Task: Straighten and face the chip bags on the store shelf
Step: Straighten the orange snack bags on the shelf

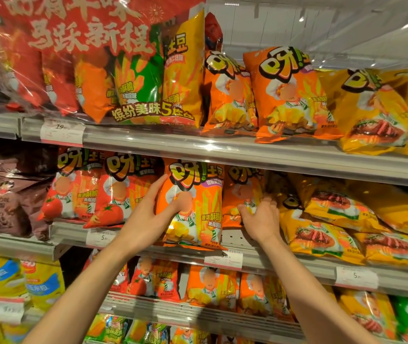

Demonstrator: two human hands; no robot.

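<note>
Centre frame, middle shelf (260, 263): our left hand (148, 217) grips the upright front orange bag (193, 204), fingers curled round its left edge. Right hand (260, 219) grips the half-hidden orange bag behind (243, 192); fingertips hidden. Yellow bags (334, 219) slump just right.

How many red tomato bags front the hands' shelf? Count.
2: left tomato bag by the brown bags, right tomato bag by the orange bag the left hand holds. More possibly hidden.
</note>
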